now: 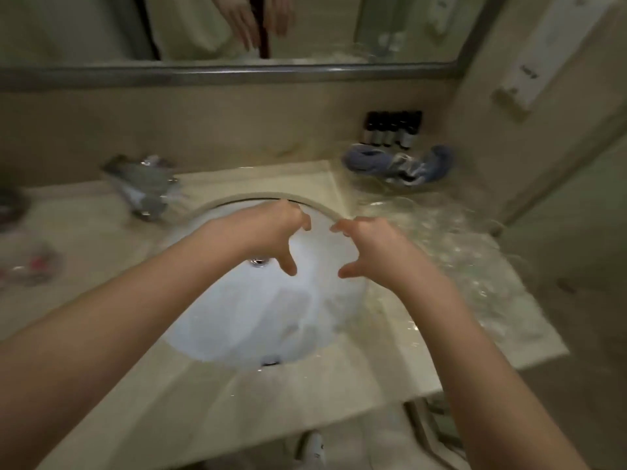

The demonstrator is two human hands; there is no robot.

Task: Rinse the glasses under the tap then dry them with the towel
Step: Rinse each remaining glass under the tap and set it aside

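Observation:
The frame is motion-blurred. My left hand point(271, 228) and my right hand point(369, 245) hover side by side over the white sink basin point(237, 327), fingers loosely curled and pointing down, holding nothing. A chrome tap point(144, 188) stands on the counter at the basin's back left. A blue towel point(397, 162) lies bunched at the back right of the counter. Clear, shiny shapes point(441, 239) on the counter right of the basin may be the glasses; the blur hides their outline.
Several small dark bottles point(393, 128) stand against the wall behind the towel. Blurred items point(27, 266) sit on the far left of the beige counter point(339, 385). A mirror point(237, 28) above reflects both hands. A white shoe point(314, 446) shows below the counter edge.

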